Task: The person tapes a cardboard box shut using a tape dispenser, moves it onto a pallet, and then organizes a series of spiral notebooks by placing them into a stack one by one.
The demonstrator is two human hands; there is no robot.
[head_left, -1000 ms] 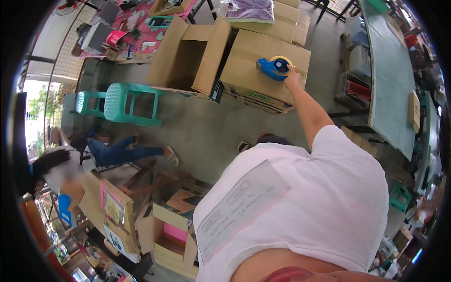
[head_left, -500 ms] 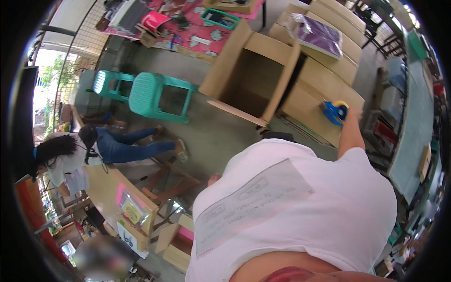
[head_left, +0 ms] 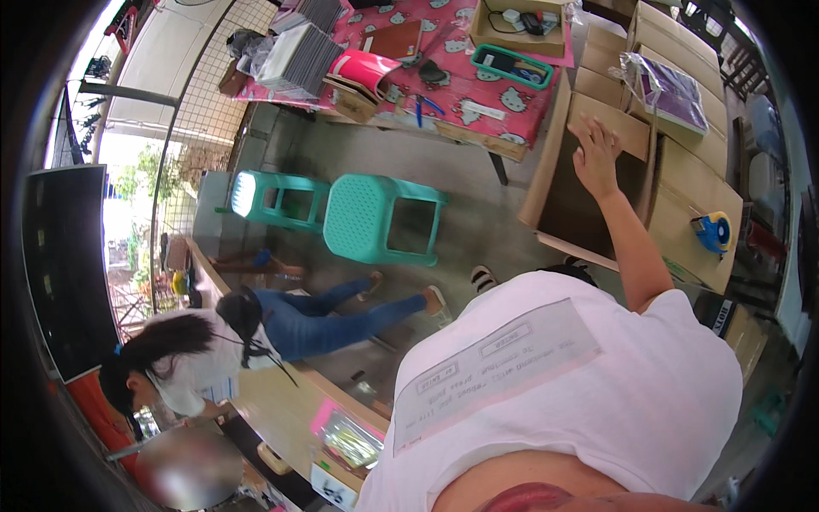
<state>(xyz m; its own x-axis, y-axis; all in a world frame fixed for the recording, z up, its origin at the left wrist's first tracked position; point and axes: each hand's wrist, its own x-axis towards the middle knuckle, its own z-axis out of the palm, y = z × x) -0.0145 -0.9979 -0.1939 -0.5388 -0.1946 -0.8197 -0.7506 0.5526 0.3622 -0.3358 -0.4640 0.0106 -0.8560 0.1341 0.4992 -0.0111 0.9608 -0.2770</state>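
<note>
Basically, the step in hand looks like handling the open box (head_left: 548,162) — the right hand (head_left: 599,162) reaches across its mouth to the far flap (head_left: 631,128). Fingers are spread and slightly bent, palm down, with no grip on anything that shows. The fingertips overlap the flap in this view; whether they press on it or hover just above, cannot tell. The left hand is out of view, so its state cannot be told.

The box sits ahead and to the right of the body, top up, flaps standing apart, dark and hollow inside as far as it shows. Right beside it is a closed carton (head_left: 682,192) with the tape dispenser (head_left: 705,230) lying on top, toward the outer side, no hand on it. Beyond, a purple pack (head_left: 670,94) in clear plastic rests on more cartons.

As a judgement, the next move calls for firm contact: fingertips set squarely on the flap — or hooked over its edge — so it swings at its crease instead of slipping. A second hand on the opposite wall would steady the box, which could otherwise slide or skew.
</note>
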